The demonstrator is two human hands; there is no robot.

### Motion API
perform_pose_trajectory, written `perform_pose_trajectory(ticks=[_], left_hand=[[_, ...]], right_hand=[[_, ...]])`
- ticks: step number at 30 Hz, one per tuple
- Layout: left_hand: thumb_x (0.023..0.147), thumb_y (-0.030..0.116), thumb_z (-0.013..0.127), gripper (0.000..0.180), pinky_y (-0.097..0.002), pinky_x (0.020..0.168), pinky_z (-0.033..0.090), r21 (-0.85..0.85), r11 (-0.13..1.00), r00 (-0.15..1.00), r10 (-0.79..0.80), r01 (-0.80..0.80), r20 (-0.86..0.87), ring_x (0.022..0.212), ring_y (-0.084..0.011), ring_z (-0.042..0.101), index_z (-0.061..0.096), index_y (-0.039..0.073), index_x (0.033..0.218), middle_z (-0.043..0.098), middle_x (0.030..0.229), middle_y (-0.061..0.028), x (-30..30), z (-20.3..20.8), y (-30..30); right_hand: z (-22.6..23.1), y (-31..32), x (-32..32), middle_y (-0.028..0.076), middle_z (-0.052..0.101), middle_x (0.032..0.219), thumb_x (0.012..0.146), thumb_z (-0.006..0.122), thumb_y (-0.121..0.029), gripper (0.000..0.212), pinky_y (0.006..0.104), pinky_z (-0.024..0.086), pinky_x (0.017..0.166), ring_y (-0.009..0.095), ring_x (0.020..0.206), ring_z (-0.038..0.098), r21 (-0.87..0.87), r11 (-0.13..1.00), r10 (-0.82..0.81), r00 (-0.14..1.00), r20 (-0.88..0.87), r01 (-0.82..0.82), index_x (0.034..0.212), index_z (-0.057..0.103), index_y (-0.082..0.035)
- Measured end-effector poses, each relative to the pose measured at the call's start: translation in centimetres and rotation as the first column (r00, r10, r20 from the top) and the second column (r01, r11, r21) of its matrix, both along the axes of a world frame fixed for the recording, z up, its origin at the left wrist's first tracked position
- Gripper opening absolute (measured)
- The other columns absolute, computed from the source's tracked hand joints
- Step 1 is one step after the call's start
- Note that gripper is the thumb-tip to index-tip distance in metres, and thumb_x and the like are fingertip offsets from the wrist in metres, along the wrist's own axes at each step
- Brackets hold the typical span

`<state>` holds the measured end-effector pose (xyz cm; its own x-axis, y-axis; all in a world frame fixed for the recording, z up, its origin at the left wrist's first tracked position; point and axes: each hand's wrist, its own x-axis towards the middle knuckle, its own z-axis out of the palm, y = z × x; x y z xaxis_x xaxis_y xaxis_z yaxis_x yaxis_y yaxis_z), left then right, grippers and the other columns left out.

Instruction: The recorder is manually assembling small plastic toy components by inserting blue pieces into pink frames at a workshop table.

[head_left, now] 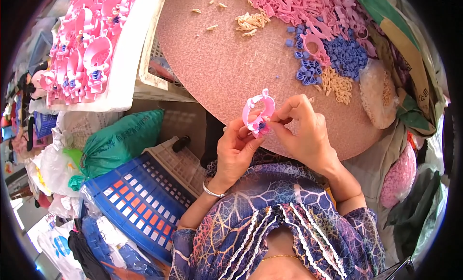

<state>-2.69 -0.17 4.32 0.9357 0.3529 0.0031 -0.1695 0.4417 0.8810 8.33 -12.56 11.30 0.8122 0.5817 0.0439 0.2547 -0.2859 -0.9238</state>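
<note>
My left hand (235, 151) grips a pink plastic ring-shaped part (248, 115) by its lower end, just above the near edge of the round table. A small dark blue piece (262, 126) sits in that lower end. The thumb and fingers of my right hand (308, 138) are pinched together at the ring's right side. Whatever lies between them is too small or hidden to make out. Beyond my right hand, another pink ring (314, 45) rests among a heap of small blue plastic pieces (345, 57) and a little pile of cream-coloured pieces (337, 85).
The pinkish round table (212, 73) also bears a large pink parts heap (308, 7) and more cream pieces (252, 22). At left, a white tray (123, 94) holds many pink rings with blue pieces. A blue basket (130, 195) and green sack (123, 140) stand below it.
</note>
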Motion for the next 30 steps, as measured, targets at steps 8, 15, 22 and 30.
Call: perform_pose_trajectory(ticks=[8,15,22,30], left_hand=[[0.094,-0.008,0.062,0.045,-0.0348,0.101,0.053,-0.163,0.986,0.994,0.011,-0.029,-0.107,0.117,-0.0204,0.062,0.045,-0.001,0.136,0.057,0.135,-0.0153,0.4,0.1,0.4],[0.094,-0.008,0.062,0.045,-0.0338,0.101,0.053,-0.161,0.987,0.994,-0.023,0.006,-0.106,0.117,-0.0206,0.062,0.046,-0.001,0.136,0.057,0.136,-0.0154,0.3,0.2,0.7],[0.093,-0.007,0.064,0.046,-0.0296,0.098,0.052,-0.069,0.998,0.996,-0.010,0.004,-0.092,0.116,-0.0175,0.062,0.048,-0.002,0.136,0.059,0.133,-0.0139,0.2,0.5,0.2],[0.091,-0.009,0.066,0.048,-0.0284,0.094,0.054,0.058,0.998,0.995,0.031,-0.026,-0.100,0.111,-0.0166,0.064,0.049,-0.005,0.135,0.065,0.122,-0.0121,0.0,-0.1,0.0]], right_hand=[[0.4,-1.0,0.7,0.011,0.064,0.085,0.079,0.072,0.005,0.025,0.0387,0.051,0.071,0.031,0.079,0.063,-0.093,0.988,0.149,0.879,0.453,-0.119,0.097,0.056,-0.003],[0.7,-1.1,1.4,0.011,0.064,0.086,0.078,0.070,0.006,0.025,0.0385,0.051,0.072,0.030,0.080,0.063,-0.102,0.976,0.218,0.846,0.486,-0.192,0.098,0.057,-0.003],[0.3,-1.1,1.9,0.011,0.062,0.085,0.080,0.064,-0.003,0.023,0.0398,0.049,0.073,0.029,0.080,0.061,-0.253,0.924,0.377,0.794,0.476,-0.287,0.102,0.057,-0.003],[0.4,-0.4,2.0,0.009,0.061,0.085,0.078,0.063,-0.005,0.025,0.0393,0.048,0.074,0.029,0.082,0.060,-0.316,0.888,0.455,0.738,0.498,-0.334,0.102,0.057,-0.003]])
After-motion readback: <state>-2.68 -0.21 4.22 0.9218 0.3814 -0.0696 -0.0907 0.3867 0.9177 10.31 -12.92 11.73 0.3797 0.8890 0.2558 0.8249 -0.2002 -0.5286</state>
